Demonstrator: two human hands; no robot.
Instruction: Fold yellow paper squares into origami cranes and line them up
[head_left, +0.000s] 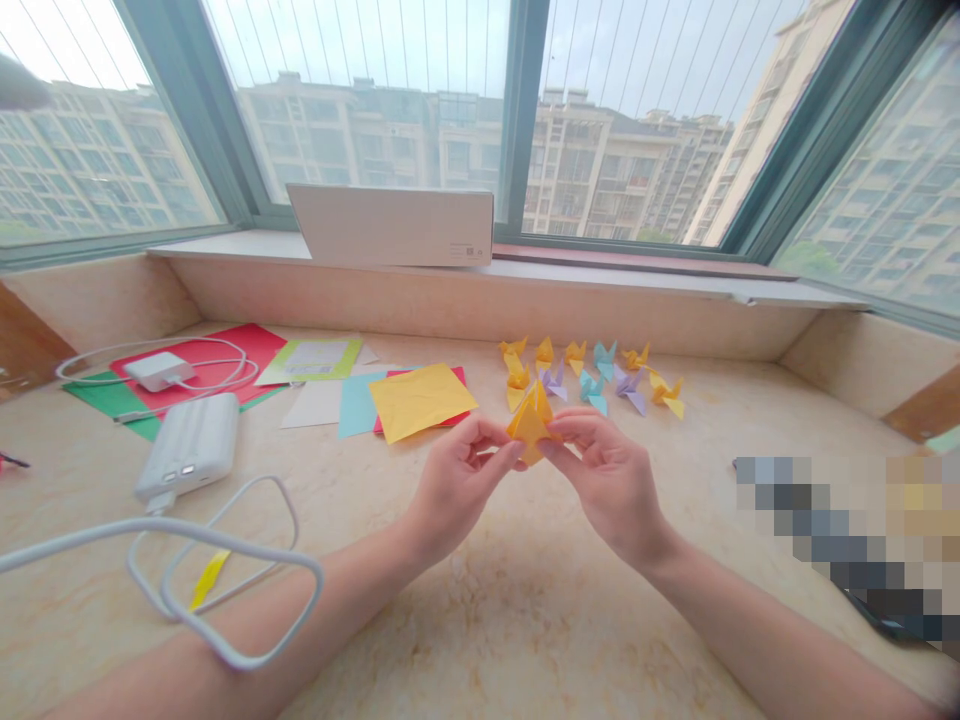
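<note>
Between my two hands is a folded piece of yellow origami paper (533, 425), its point facing up, held above the counter. My left hand (469, 470) pinches its left edge between thumb and fingers. On the opposite edge, my right hand (604, 470) grips it the same way. Just beyond stand several finished paper cranes in yellow, blue and purple, among them a blue crane (592, 391) and a yellow crane (667, 394). To the left of my left hand lies a flat yellow paper sheet (422, 402) on top of red and light blue sheets.
A white power bank (191, 447) with a looping white cable (247, 660) sits at left. Behind it, a white charger (159, 371) rests on red paper (259, 350). A white box (394, 226) stands on the window ledge. At right lies a dark, pixelated object (840, 555).
</note>
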